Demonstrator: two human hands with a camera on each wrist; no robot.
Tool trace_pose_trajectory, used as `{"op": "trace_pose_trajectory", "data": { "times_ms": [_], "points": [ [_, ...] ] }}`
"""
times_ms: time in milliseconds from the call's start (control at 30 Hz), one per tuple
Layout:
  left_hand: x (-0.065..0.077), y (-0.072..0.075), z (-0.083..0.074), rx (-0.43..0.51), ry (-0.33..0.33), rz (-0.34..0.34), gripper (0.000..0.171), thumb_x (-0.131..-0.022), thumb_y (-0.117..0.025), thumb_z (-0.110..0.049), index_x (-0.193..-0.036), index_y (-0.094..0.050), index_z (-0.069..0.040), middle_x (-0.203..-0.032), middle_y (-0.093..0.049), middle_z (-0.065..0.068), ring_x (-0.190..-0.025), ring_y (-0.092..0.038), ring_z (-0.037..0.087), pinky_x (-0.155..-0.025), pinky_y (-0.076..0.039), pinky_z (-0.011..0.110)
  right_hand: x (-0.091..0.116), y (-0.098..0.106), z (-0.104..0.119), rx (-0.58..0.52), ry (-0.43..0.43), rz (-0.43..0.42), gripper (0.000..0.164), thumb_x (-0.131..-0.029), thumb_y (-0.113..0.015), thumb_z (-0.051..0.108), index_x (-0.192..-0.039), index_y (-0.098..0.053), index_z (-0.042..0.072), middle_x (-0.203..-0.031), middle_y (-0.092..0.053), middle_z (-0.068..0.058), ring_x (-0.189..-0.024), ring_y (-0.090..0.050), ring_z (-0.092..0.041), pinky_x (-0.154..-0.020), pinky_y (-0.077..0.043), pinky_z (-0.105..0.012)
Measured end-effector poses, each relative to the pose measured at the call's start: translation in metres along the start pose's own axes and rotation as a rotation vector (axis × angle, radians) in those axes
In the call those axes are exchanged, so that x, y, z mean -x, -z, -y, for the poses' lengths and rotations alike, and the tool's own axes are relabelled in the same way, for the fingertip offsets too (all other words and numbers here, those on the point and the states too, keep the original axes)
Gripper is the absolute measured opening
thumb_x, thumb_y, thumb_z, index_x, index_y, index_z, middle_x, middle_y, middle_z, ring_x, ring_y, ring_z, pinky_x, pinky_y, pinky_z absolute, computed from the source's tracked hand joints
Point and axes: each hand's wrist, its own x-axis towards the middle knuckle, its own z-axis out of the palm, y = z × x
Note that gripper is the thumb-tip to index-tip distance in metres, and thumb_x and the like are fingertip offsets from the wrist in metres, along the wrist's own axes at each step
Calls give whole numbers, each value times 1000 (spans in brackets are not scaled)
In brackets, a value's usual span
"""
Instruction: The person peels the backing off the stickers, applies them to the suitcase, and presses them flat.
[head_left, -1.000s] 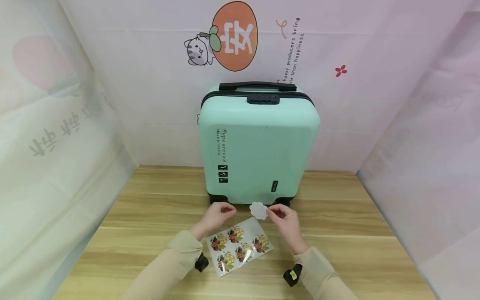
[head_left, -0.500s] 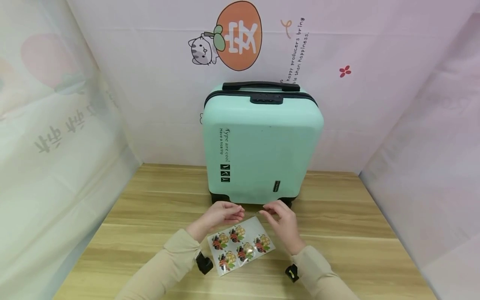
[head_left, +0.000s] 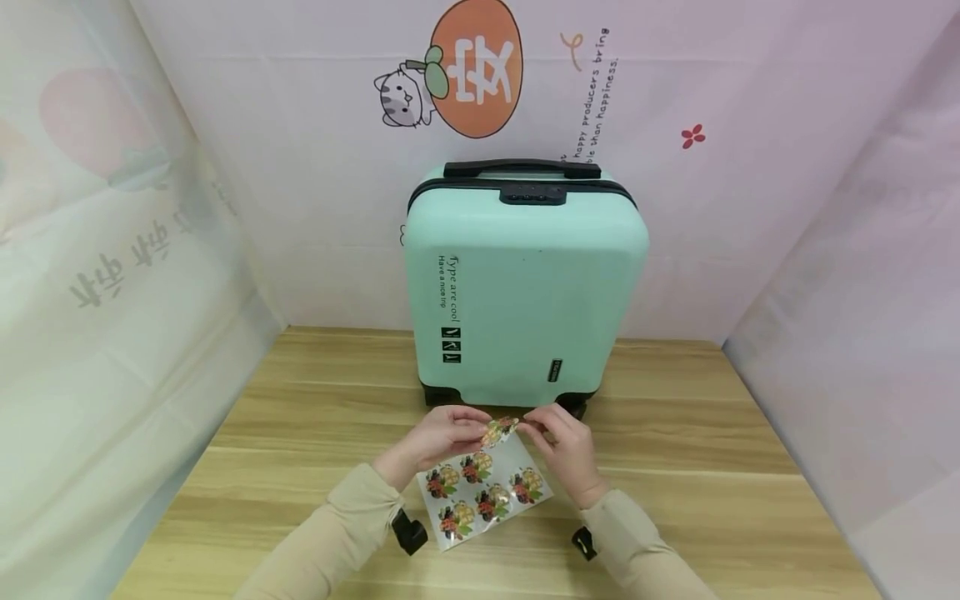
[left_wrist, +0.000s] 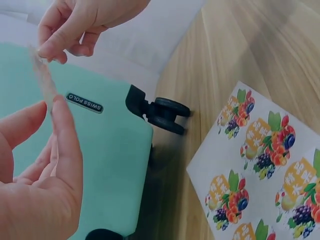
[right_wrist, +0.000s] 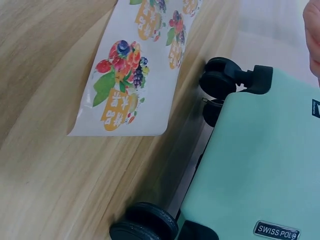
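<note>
In the head view, a mint-green hard-shell suitcase [head_left: 525, 292] with a black top handle [head_left: 522, 168] stands upright against the back edge of the pale wood-grain bench [head_left: 300, 433], midway between its two side edges. In front of it, nearer the bench's front edge, a glossy white sheet of colourful fruit stickers [head_left: 510, 454] lies askew. Above the sheet's far corner, a loose scalloped fruit-print sticker [head_left: 498, 431] is held between the left hand [head_left: 450, 435] and right hand [head_left: 566, 442]. In the left wrist view, that sticker shows nearly edge-on: the left hand's thumb and forefinger pinch one end, the right hand's fingertips [left_wrist: 47, 51] the other. In the right wrist view, the sheet lies beside the suitcase's black wheels [right_wrist: 219, 80]; part of a hand enters at the edge, its grip hidden.
</note>
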Motion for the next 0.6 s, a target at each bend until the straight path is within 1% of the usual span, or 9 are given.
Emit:
{"op": "trace_pose_trajectory", "data": {
  "times_ms": [67,167,267,333,400,467,533,600],
  "points": [
    [0,1,-1,-3,-25,-40,34,-92,-54,3,-124,-49,12,-81,-64,-5,-73,-62,5,-71,-54,18,1,0,0,-1,6,14,18,-86,-67,24,-84,-65,6,-75,-62,-2,-60,-56,-9,-55,-48,-14],
    [-1,3,-2,-63,-75,-95,35,-90,-57,4,-124,-50,10,-79,-62,-6,-71,-61,4,-69,-54,18,3,1,-1,4,17,50,14,-77,-76,11,-84,-65,5,-76,-63,-2,-60,-57,-9,-56,-48,-12],
    [-2,5,-2,-163,-135,-141,39,-88,-59,3,-125,-49,11,-79,-62,-6,-69,-61,4,-70,-55,21,4,2,-1,26,7,92,26,-66,-79,-6,-85,-65,4,-80,-64,-2,-63,-59,-9,-59,-50,-12],
    [-2,7,-3,-230,-167,-152,42,-88,-60,2,-127,-48,10,-82,-64,-2,-70,-61,6,-72,-55,23,4,3,0,31,-28,121,31,-64,-77,-12,-87,-65,4,-82,-64,-2,-67,-60,-9,-62,-50,-12],
    [-2,8,-3,-330,-209,-143,45,-87,-61,1,-129,-46,10,-87,-65,3,-73,-61,7,-74,-56,25,2,4,2,17,-95,147,30,-66,-75,-14,-89,-66,3,-84,-65,-3,-70,-61,-11,-64,-52,-15],
    [-1,9,-4,-435,-252,-116,49,-87,-62,1,-132,-44,8,-91,-67,9,-77,-62,9,-76,-55,26,-1,6,5,-11,-182,180,25,-72,-74,-10,-92,-66,4,-86,-65,-3,-74,-62,-12,-66,-53,-18],
    [0,8,-5,-551,-307,-87,52,-86,-63,0,-133,-43,8,-94,-67,11,-80,-62,11,-77,-54,24,-6,8,8,-46,-269,223,20,-76,-72,-5,-94,-67,4,-87,-66,-4,-76,-62,-13,-68,-55,-21],
    [1,6,-7,-647,-354,-64,53,-86,-64,-1,-134,-42,8,-94,-67,11,-82,-62,12,-78,-54,22,-11,9,12,-73,-341,289,18,-80,-72,1,-97,-68,5,-89,-66,-3,-79,-63,-13,-70,-55,-24]
  ]
}}
